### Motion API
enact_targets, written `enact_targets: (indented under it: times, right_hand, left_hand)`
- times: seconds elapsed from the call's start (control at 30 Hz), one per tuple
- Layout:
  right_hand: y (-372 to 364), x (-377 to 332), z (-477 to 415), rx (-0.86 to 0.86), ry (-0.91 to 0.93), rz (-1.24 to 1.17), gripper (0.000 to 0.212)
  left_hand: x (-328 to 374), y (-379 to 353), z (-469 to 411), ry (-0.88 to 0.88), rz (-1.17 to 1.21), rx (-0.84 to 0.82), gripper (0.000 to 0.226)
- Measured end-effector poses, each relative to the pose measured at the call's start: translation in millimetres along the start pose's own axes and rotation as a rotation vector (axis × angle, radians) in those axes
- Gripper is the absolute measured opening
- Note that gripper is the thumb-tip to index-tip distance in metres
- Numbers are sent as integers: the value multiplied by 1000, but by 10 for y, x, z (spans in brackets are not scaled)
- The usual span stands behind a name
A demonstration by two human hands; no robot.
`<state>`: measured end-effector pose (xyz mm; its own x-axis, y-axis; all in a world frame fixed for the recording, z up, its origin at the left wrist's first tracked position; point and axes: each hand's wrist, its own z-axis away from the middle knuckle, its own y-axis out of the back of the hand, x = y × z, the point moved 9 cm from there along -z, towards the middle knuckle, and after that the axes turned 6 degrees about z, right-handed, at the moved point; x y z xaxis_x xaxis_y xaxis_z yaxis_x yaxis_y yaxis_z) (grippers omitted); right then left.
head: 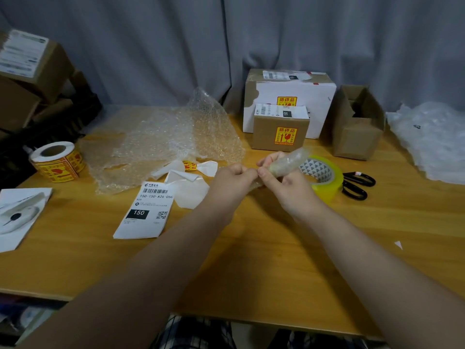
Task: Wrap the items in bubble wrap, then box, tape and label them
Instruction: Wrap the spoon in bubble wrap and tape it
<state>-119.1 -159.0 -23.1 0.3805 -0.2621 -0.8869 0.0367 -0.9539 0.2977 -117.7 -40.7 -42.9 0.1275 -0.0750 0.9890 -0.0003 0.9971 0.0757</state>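
Above the wooden table (251, 260), my two hands hold a small item rolled in bubble wrap (289, 161). My right hand (286, 180) grips the roll's body, which sticks up to the right. My left hand (232, 176) pinches its lower left end. What is inside the wrap is hidden. A loose sheet of bubble wrap (171, 137) lies spread behind my left hand. An open empty cardboard box (357, 127) stands at the back right. A yellow tape roll (324, 175) and black scissors (358, 183) lie just right of my hands.
A shipping label (147, 212) and torn backing papers (188, 182) lie left of my hands. A roll of yellow fragile stickers (59, 161) stands at the left. Two sealed labelled boxes (284, 112) stand at the back; clear plastic (432, 139) lies far right; stacked boxes (27, 79) far left.
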Motion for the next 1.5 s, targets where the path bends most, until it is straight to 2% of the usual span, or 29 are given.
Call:
enact_targets:
  times: [0.23,0.3,0.4,0.47,0.5,0.57,0.6,0.63,0.67,0.77,0.8,0.87,0.93,1.0,1.03,1.1,1.17,1.2,1.27,1.3,1.37,1.43,1.5]
  right_hand:
    - [-36,44,103,129,24,33,14]
    - [-71,61,114,144,-5,14,25]
    - [-105,19,115,132,-56,-72,31]
    - [-188,46,128,18,-128,-155,31]
    - [-249,65,152,-76,-175,-221,38]
    - [-326,86,215,-258,-270,-379,69]
    - [-320,86,229,-297,-319,-426,82]
    - [-295,97,228,-298,-366,-431,86]
    - [-246,137,201,-253,-407,-398,79]
    - [-72,235,95,12,-423,-211,30]
    - [-51,260,81,60,-419,-173,27]
    - [-98,307,87,83,-434,-177,38]
    - [-136,291,85,106,-413,-209,47]
    - [-82,216,28,184,-344,-209,46]
    - [-29,169,-9,243,-304,-209,43]
    - [92,62,-88,341,-229,-190,32]
    - [191,-56,-150,380,-198,-114,12]
    - [249,-104,-191,377,-192,-90,5]
    - [445,-193,-300,365,-163,-23,22]
    - [599,-235,-373,374,-128,97,27]
    - [1030,-266,-529,417,-86,502,32]
    - [1416,-71,-689,365,-212,801,39]
    - [1682,164,-777,295,-361,936,55]
  left_hand:
    - [-139,32,2,86,162,65,12]
    - [-193,52,-37,117,213,83,16]
    - [-263,45,-125,159,381,60,5]
    - [-298,83,-199,157,430,47,8]
    - [-322,119,-226,163,426,49,15]
    - [-377,187,-280,175,403,38,25]
    - [-391,196,-297,171,397,11,28]
    - [-386,187,-307,152,376,-28,30]
    - [-351,167,-298,109,338,-65,32]
    - [-181,123,-228,-54,148,-114,28]
    - [-132,125,-215,-100,111,-115,27]
    - [-68,149,-216,-141,122,-110,27]
    - [-62,250,-274,-113,222,-34,29]
    - [-84,336,-343,-59,310,58,26]
    - [-89,304,-364,-23,314,44,32]
    - [-82,35,-370,68,261,-163,55]
    - [-15,-328,-245,111,226,-395,54]
    - [51,-458,-215,93,259,-435,48]
    - [211,-543,-244,48,357,-346,33]
    - [258,-499,-294,22,367,-253,25]
    - [324,-469,-379,5,341,-157,14]
    - [350,-517,-410,18,321,-171,17]
    - [374,-576,-392,11,292,-192,20]
